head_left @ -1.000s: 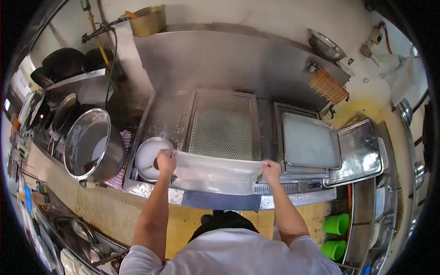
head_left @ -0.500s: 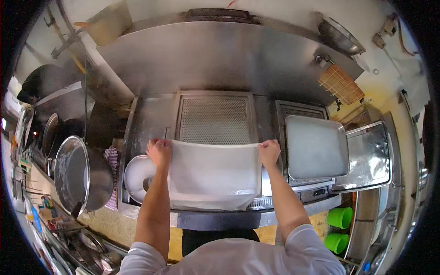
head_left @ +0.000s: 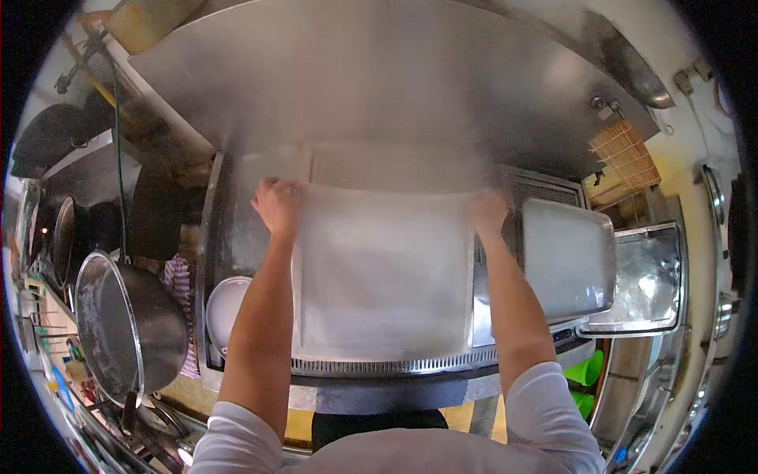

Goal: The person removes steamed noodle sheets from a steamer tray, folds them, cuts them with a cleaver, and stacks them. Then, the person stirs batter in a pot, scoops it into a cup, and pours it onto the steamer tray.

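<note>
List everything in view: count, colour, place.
Sheet: 1, white, centre
Filled tray: 1, silver, whitish contents, right of sheet
Shiny tray: 1, silver, far right
Dish: 1, silver, left of sheet
Pot: 1, silver, left
Striped cloth: 1, reddish-white, beside pot
Containers: 2, green, lower right
Bamboo mat: 1, tan, upper right
Bowl: 1, grey, top right
Backsplash: 1, grey, behind sheet
Left-edge clutter: uncountable, mixed, blurred
Shirt: 1, white, bottom
Left hand: 1, bare, sheet's far-left corner
Right hand: 1, bare, sheet's far-right corner

A steel counter (head_left: 243, 237) carries white sheet (head_left: 384, 276), dish (head_left: 227, 310) and tray (head_left: 570, 257)
</note>
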Demonstrator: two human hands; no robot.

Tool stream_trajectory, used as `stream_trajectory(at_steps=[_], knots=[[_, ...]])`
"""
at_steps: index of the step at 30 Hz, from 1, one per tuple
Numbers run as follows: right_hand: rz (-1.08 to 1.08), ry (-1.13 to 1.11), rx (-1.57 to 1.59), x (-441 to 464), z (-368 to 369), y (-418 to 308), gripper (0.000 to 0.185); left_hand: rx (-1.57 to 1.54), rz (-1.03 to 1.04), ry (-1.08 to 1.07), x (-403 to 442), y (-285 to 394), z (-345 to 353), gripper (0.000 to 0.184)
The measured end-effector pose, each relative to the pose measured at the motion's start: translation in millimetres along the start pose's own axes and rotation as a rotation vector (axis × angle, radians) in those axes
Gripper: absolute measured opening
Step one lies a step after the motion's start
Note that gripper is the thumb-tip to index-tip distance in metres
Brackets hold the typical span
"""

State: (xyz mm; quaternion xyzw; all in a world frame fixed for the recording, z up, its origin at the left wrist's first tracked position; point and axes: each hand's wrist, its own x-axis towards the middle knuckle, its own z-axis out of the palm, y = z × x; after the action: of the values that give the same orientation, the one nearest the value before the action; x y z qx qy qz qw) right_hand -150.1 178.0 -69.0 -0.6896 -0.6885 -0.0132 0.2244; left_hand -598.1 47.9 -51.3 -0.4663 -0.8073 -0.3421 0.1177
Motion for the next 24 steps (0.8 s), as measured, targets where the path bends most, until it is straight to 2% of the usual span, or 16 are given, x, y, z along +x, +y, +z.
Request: stream_trajectory(at_steps=[3, 5, 7, 9, 10, 11, 12, 17, 20, 24], knots=[[-0.039, -0.097, -0.083, 13.9, 3.8, 0.3, 0.022, 0.004, -0.017, -0.044, 9.4, 2.3, 4.5, 0.014], [-0.236, -0.077, -0.316, 12.8, 0.8, -2.0, 0.027, -0.012, -0.016, -0.095, 12.6, -11.0, 22.2, 0.018], [-0.194, -0.03, -0.407, 10.7, 8.4, -0.7, 0.027, -0.188, -0.088, -0.268, 16.4, -24.8, 25.4, 0.024], [-0.148, -0.014, -0.402, 8.0, 9.0, 2.4, 0.027, -0.18, 0.002, -0.256, 15.7, -34.2, 27.6, 0.029], [-0.129, -0.013, -0.391, 7.0, 8.6, 3.2, 0.027, -0.077, 0.124, -0.162, 13.4, -39.2, 28.0, 0.031], [-0.11, -0.013, -0.373, 2.7, 8.0, 4.9, 0.027, 0.029, 0.245, -0.067, 11.4, -45.6, 27.8, 0.033], [-0.098, -0.011, -0.35, -1.2, 5.8, 2.5, 0.027, -0.138, 0.16, -0.089, 14.0, -47.6, 24.7, 0.031], [-0.089, 0.006, -0.181, -30.4, 1.4, -27.9, 0.026, -0.004, 0.164, -0.232, 13.7, -36.8, -2.6, 0.03], [-0.188, -0.01, -0.002, -53.5, 12.3, -78.7, 0.026, 0.076, 0.168, -0.338, 20.4, -19.6, -21.2, 0.031], [-0.379, -0.154, 0.325, -77.5, 41.1, -172.4, 0.026, 0.034, 0.241, -0.348, 16.8, -14.2, -34.0, 0.037]])
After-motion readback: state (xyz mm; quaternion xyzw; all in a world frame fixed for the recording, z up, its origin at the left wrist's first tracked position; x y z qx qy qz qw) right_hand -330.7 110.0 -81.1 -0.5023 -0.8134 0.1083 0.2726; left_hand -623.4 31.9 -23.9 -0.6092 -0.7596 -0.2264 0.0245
